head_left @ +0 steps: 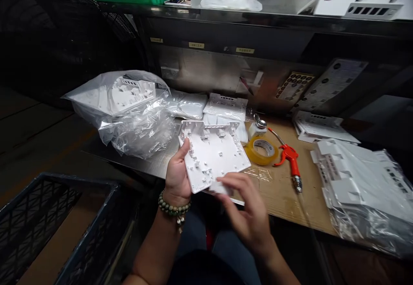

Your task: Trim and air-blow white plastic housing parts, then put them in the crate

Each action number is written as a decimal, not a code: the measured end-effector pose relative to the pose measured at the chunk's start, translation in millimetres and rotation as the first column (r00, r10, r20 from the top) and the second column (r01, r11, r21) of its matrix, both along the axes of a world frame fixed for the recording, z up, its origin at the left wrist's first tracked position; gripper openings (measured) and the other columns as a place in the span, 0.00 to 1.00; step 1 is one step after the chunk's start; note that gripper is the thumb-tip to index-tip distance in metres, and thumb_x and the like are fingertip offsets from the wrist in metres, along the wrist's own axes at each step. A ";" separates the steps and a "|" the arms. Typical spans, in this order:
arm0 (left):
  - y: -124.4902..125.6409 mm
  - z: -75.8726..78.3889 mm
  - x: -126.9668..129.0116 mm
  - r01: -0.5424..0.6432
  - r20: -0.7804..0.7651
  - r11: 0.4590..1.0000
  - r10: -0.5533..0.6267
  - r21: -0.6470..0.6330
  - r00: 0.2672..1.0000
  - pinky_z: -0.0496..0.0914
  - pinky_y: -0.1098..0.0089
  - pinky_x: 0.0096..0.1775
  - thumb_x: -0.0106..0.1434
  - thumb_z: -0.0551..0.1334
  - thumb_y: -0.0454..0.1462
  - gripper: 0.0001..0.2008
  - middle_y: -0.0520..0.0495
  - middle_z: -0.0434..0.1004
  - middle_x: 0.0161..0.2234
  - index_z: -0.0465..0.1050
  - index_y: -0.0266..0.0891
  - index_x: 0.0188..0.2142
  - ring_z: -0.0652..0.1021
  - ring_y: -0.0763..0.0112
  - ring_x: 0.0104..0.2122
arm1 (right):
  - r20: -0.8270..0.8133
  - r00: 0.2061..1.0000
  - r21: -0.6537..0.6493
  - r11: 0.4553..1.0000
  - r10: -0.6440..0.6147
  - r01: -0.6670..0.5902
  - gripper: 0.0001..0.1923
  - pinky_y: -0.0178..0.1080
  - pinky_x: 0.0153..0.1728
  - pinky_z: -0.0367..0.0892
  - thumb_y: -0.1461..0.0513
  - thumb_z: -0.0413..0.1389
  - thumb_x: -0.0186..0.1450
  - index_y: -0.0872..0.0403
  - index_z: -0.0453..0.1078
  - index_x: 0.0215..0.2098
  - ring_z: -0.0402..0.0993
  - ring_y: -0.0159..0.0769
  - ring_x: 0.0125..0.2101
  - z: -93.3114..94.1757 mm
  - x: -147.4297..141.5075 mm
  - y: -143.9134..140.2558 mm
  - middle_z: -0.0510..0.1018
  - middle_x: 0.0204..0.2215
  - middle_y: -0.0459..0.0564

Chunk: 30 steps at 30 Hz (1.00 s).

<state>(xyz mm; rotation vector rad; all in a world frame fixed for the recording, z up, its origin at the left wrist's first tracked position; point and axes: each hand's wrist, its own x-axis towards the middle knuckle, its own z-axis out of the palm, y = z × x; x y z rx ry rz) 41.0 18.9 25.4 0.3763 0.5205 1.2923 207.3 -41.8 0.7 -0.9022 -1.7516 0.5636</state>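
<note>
Two hands, left hand (177, 171) grip clasping white plastic panel (213, 154), right hand (248, 212) fingertips pinching its near edge, covering that corner

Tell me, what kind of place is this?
Probably a factory workbench. The hands, left hand and right hand, hold a white plastic panel; more lie bagged in a clear bag of parts. A tape roll and red air gun sit nearby.

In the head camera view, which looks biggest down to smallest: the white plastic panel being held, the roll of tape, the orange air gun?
1. White plastic panel, though it is nearest the camera.
2. Orange air gun, long but thin.
3. Roll of tape, close to the gun in size.
</note>
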 end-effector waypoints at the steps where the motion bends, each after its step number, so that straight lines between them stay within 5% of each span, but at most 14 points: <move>1: -0.8 0.8 2.3 -0.007 -0.003 1.000 0.007 -0.003 1.000 0.69 0.42 0.63 0.76 0.48 0.50 0.30 0.33 0.79 0.58 0.67 0.34 0.67 0.79 0.43 0.57 | 0.027 0.999 0.035 0.999 0.027 -0.028 0.14 0.39 0.44 0.75 0.66 0.61 0.70 0.48 0.76 0.53 0.78 0.38 0.43 2.7 -11.3 -2.9 0.79 0.43 0.51; 4: -3.4 4.1 5.2 -0.020 0.007 0.999 0.020 -0.034 1.000 0.69 0.44 0.63 0.77 0.46 0.50 0.30 0.33 0.79 0.58 0.66 0.33 0.67 0.79 0.44 0.57 | 0.081 0.996 0.095 0.995 0.029 -0.037 0.10 0.40 0.40 0.76 0.67 0.62 0.69 0.51 0.77 0.49 0.78 0.39 0.39 4.2 -29.6 -4.8 0.79 0.40 0.52; 12: -6.5 0.2 4.5 -0.118 -0.009 0.991 0.118 -0.065 0.993 0.71 0.45 0.61 0.76 0.51 0.50 0.30 0.35 0.79 0.58 0.61 0.38 0.70 0.80 0.46 0.56 | 0.105 0.994 0.089 0.996 -0.014 0.005 0.08 0.41 0.37 0.76 0.66 0.63 0.69 0.51 0.78 0.46 0.78 0.38 0.36 1.1 -21.9 -3.0 0.79 0.37 0.51; 17: -5.3 -0.9 3.7 -0.076 -0.057 0.997 0.076 -0.002 0.995 0.69 0.44 0.63 0.76 0.48 0.51 0.29 0.34 0.80 0.57 0.67 0.38 0.67 0.79 0.45 0.58 | 0.096 0.995 0.099 0.995 -0.024 0.015 0.07 0.40 0.36 0.75 0.66 0.62 0.69 0.51 0.78 0.45 0.77 0.38 0.36 -0.4 -31.8 -5.5 0.79 0.36 0.51; 22: -7.9 -6.9 -26.0 -0.049 -0.162 0.994 0.065 0.102 0.985 0.64 0.45 0.66 0.76 0.43 0.50 0.29 0.38 0.81 0.55 0.80 0.39 0.51 0.71 0.47 0.65 | 0.046 0.982 0.012 0.983 -0.181 0.181 0.05 0.38 0.35 0.73 0.64 0.63 0.69 0.51 0.80 0.43 0.75 0.35 0.34 -11.4 9.9 14.1 0.78 0.37 0.50; 26: -14.4 -16.0 -58.2 0.022 -0.290 0.975 0.045 0.221 0.956 0.59 0.47 0.68 0.76 0.41 0.51 0.31 0.48 0.83 0.54 0.84 0.47 0.43 0.67 0.53 0.68 | -0.054 0.866 0.003 0.867 -0.498 0.499 0.03 0.39 0.39 0.72 0.61 0.64 0.69 0.49 0.80 0.40 0.74 0.35 0.35 -18.5 56.7 28.4 0.76 0.37 0.48; 30: -18.4 -23.9 -73.3 0.015 -0.316 0.971 0.063 0.239 0.947 0.60 0.48 0.68 0.74 0.43 0.55 0.30 0.50 0.86 0.47 0.84 0.53 0.44 0.69 0.56 0.67 | -0.009 0.895 0.002 0.895 -0.445 0.446 0.03 0.38 0.38 0.73 0.61 0.64 0.70 0.50 0.81 0.41 0.75 0.33 0.34 -21.9 66.7 28.7 0.77 0.38 0.48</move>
